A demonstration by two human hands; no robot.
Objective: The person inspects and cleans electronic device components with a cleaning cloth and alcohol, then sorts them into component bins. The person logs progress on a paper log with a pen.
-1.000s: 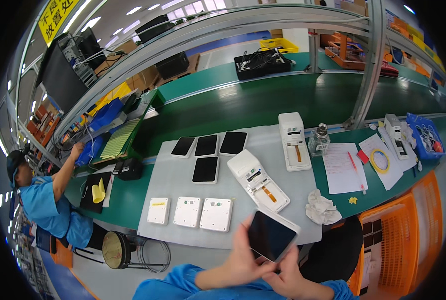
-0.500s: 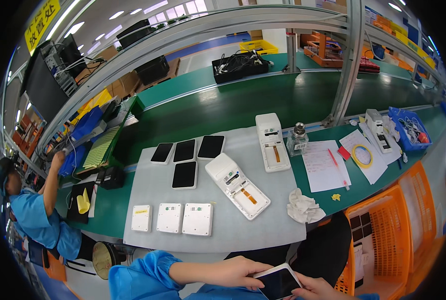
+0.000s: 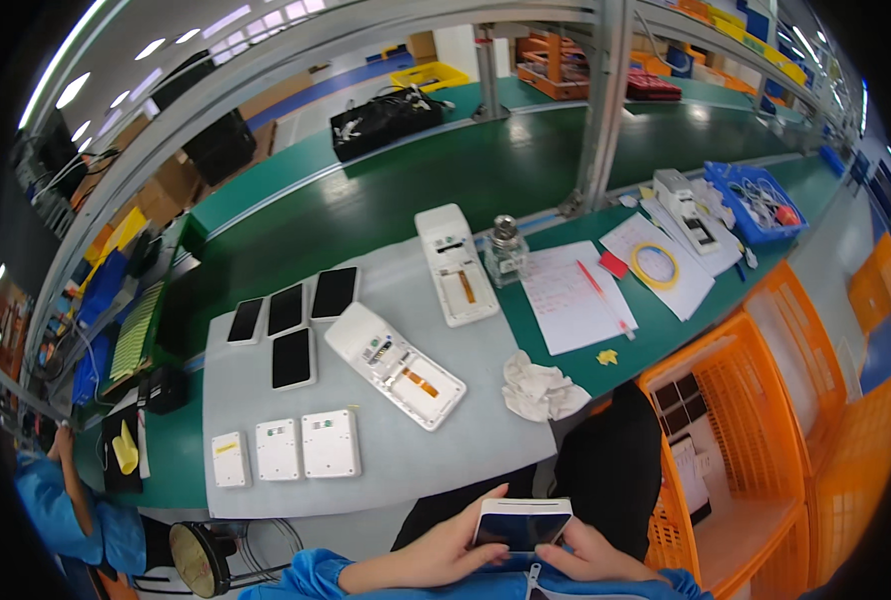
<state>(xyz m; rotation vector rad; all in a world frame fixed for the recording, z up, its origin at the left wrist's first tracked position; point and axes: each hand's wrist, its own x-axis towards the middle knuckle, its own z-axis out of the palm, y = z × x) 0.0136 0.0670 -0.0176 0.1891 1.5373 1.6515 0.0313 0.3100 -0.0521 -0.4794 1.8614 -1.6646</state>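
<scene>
Close to my body I hold a white-framed screen module (image 3: 524,528), its dark glass facing up and tilted toward me. My left hand (image 3: 444,548) is closed on its left edge, and my right hand (image 3: 598,556) grips its right edge. On the grey mat (image 3: 386,475) ahead lie two white handheld-terminal housings: a nearer one (image 3: 371,352) and a farther one (image 3: 439,250), both showing orange ribbon cables. Several similar modules with black screens (image 3: 292,358) lie face up at the mat's left. Three white modules (image 3: 278,450) lie face down nearer me.
Right of the mat are crumpled tissue (image 3: 538,388), a glass bottle (image 3: 506,252), papers (image 3: 571,310), yellow tape (image 3: 654,265) and a blue bin (image 3: 756,200). Orange crates (image 3: 746,380) stand at my right. A metal post (image 3: 606,100) rises behind. A co-worker (image 3: 61,510) sits left.
My view has turned right, so the bench appears farther left. The screen module has tipped more steeply and come in front of my body, with both hands still on it.
</scene>
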